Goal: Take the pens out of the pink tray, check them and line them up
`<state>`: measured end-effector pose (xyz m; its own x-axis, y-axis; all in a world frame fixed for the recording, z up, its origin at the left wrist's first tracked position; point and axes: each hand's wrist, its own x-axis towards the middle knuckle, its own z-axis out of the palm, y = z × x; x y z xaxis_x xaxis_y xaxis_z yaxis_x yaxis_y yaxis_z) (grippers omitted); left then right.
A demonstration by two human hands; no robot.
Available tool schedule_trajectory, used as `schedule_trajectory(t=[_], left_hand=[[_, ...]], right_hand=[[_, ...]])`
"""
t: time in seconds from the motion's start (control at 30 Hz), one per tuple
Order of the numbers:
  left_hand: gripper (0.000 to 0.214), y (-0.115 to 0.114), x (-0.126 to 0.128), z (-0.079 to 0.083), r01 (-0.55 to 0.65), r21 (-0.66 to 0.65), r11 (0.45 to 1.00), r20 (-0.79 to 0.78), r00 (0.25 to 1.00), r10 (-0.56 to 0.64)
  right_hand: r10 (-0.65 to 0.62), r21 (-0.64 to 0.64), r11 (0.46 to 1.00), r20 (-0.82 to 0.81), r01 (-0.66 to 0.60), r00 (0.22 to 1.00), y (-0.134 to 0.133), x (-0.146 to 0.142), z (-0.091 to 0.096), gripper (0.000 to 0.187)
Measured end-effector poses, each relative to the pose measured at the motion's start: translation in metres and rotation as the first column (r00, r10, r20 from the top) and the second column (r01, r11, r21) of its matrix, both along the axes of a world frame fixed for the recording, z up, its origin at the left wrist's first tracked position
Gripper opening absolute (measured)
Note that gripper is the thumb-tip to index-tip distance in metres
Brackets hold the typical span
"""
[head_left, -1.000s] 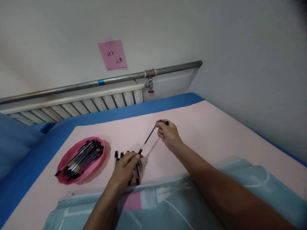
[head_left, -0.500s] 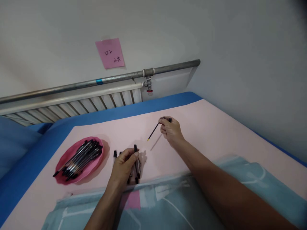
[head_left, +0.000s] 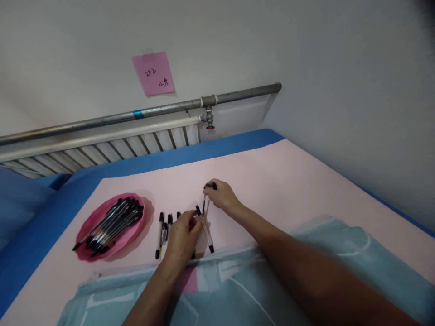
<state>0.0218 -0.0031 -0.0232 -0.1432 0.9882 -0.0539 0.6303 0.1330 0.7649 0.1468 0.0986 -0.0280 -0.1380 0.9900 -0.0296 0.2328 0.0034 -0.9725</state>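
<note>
Thumb and fingers of my left hand (head_left: pixel 183 235) are closed on a clear pen (head_left: pixel 206 232) with black ends, slanted over the pink surface. Just above it, my right hand (head_left: pixel 222 197) pinches a thin dark pen refill (head_left: pixel 204 206), which points down close to the pen's upper end. Something black, like a pen cap (head_left: pixel 214 185), shows between the fingers of that hand. To the left of my left hand lie several pens, among them a capped pen (head_left: pixel 159 235) and another pen (head_left: pixel 170 219). My left hand partly hides the others.
A pink oval basket (head_left: pixel 79 235) with a heap of pens (head_left: pixel 113 222) stands at the left on the pink sheet (head_left: pixel 272 181). Light blue cloth (head_left: pixel 231 290) lies along the near edge. Behind are a radiator (head_left: pixel 136 147), a metal pipe (head_left: pixel 163 110) and a pink note (head_left: pixel 154 74).
My right hand has moved left and down, bringing the refill from a slant in the air to nearly upright beside the pen. The pen at my left hand now tilts more, its lower end further right.
</note>
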Motion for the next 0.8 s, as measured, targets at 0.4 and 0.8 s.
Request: schedule_trajectory(t=[0.4, 0.8], left_hand=[[0.033, -0.014, 0.018, -0.003, 0.179, -0.104, 0.978, -0.384, 0.900, -0.205], [0.015, -0.023, 0.014, 0.005, 0.210, -0.175, 0.962, -0.498, 0.824, -0.270]], right_hand=[[-0.182, 0.243, 0.960, 0.167, 0.139, 0.969, 0.010, 0.014, 0.013, 0.014], [0.058, 0.077, 0.992, 0.405, -0.097, 0.913, 0.002, 0.001, 0.001, 0.011]])
